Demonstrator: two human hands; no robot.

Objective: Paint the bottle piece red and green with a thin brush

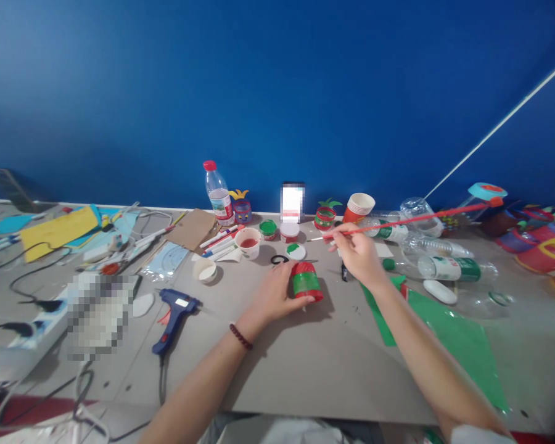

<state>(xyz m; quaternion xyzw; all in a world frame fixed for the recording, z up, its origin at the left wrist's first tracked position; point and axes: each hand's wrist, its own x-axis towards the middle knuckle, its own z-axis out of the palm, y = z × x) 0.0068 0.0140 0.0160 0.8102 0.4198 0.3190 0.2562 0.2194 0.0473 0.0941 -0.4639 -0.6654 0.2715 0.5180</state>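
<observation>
My left hand [272,290] is closed around a red and green painted bottle piece [306,281], which leans on its side just above or on the tabletop. My right hand [357,251] pinches a long red paintbrush [416,217]. The brush's thin tip points left, apart from the painted piece. Behind my hands are an open jar of green paint [267,229], a white-sided jar [289,232] and a lid smeared with green [296,251]. A paper cup with reddish liquid [248,243] stands left of them. Black-handled scissors [280,259] lie partly behind my left hand.
On the left are a blue glue gun [176,314], a power strip [41,333], cables and coloured paper [58,233]. Plastic bottles [453,269] and green sheets [457,339] lie on the right. A phone [293,202] and stacked cups [358,207] stand near the blue wall [277,92].
</observation>
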